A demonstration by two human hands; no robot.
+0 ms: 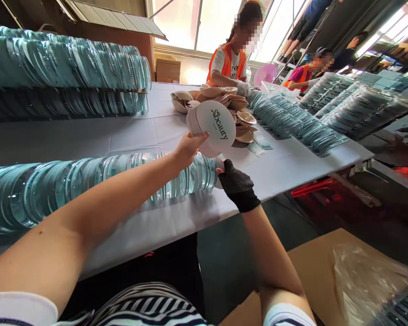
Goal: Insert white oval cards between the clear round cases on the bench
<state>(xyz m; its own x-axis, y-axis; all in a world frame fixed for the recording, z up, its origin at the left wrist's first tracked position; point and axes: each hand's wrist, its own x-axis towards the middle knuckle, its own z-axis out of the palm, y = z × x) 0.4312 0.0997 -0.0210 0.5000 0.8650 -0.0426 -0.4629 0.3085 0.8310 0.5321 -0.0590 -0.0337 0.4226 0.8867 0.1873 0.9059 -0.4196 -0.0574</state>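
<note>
As the left hand (190, 148) grips a stack of round cards (211, 129), printed face turned upward, lettering (219, 124) slanting down rightward, the gloved right hand (237, 182), its grip unclear, meets clear containers (64, 181) rowed below, contents indistinct.
</note>
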